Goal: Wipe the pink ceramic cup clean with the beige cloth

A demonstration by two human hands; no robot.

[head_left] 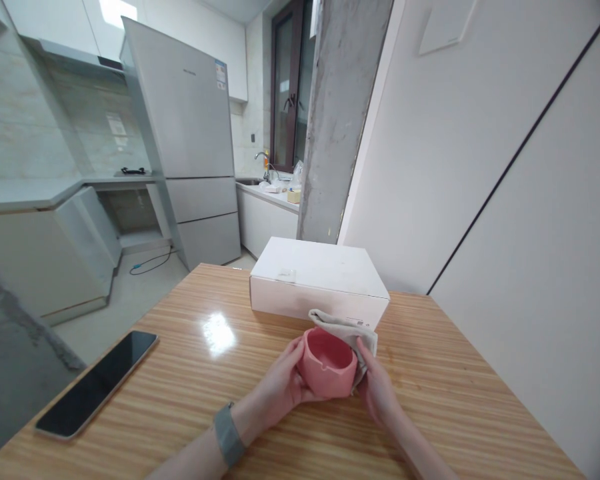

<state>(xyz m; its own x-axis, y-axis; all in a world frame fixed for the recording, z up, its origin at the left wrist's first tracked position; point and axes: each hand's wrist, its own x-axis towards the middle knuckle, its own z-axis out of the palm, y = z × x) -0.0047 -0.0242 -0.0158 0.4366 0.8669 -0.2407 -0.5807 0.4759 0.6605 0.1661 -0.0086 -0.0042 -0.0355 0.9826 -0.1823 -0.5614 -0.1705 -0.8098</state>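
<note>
A pink ashtray (330, 380), faceted outside and notched at its rim, is tilted over the table with its hollow facing up and toward me. My left hand (283, 383) is closed around its left side, thumb near the rim and fingers underneath. On the other side, a folded grey-beige cloth (347, 330) lies against the ashtray's right wall and rises past its far rim. My right hand (377, 387) grips this cloth, thumb on top, and presses it to the ashtray. The fingers beneath the cloth are hidden.
Just behind the ashtray, a white box (320, 267) stands on the wood-grain table (205, 387). Near the left edge lies a dark-screened phone (100, 380). A wall (505, 267) borders the right side. Beyond the table are a fridge (195, 133) and a sink counter (267, 210).
</note>
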